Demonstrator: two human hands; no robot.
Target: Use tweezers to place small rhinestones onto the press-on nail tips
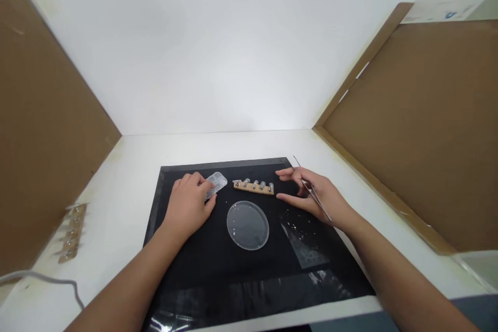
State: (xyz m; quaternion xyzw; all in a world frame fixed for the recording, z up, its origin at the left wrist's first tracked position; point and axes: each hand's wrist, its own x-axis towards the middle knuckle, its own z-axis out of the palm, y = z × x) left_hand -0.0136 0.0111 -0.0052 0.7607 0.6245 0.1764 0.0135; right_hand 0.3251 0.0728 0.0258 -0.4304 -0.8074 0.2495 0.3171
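My left hand (190, 199) rests on the black mat with its fingers closed on a small clear plastic compartment box (218, 180), partly covering it. My right hand (311, 192) holds thin metal tweezers (319, 201) tucked among its fingers. Its thumb and forefinger are spread towards the right end of a wooden strip (254, 189), without visibly touching it. Several small clear pieces with metal parts stand in a row along this strip. A round clear dish (248, 225) lies between my hands, with a few tiny specks in it.
Tiny bright pieces (298, 227) are scattered on the black mat (210, 264), near a clear film (307, 251). Another strip with metal fittings (72, 233) stands at the left, close to a grey cable (46, 277). Brown boards (420, 129) flank the white table.
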